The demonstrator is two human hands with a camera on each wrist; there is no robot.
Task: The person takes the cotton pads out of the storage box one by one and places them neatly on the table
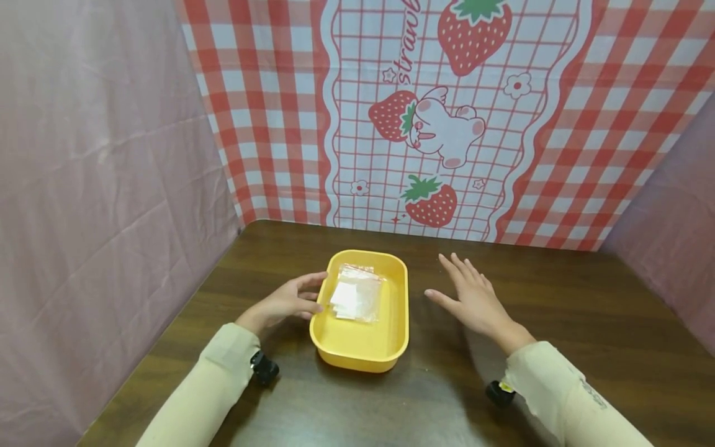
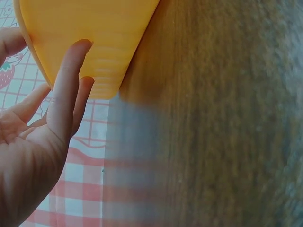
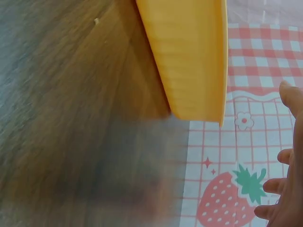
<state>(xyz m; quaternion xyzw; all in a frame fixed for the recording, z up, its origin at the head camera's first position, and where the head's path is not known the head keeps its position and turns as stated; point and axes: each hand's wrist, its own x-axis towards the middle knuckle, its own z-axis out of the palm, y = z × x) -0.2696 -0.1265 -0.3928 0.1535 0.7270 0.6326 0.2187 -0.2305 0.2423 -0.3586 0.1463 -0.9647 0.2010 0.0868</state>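
Behind, strawberry cloth (image 1: 441,118); below, wooden table (image 1: 346,403), tub (image 1: 357,340) between straight-fingered left hand (image 1: 289,301) and right hand (image 1: 475,301)

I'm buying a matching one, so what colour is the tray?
The tray is plain yellow, showing best in the head view.

smooth plstc tray (image 1: 357,338), glossy wd tbl (image 1: 318,410)

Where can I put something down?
Bare table lies right of the right grip, toward the pink cloth, and between the sleeves, nearer than the yellow tray. Crowded: the tray's left side, by the left grip, and inside, where clear bags lie.
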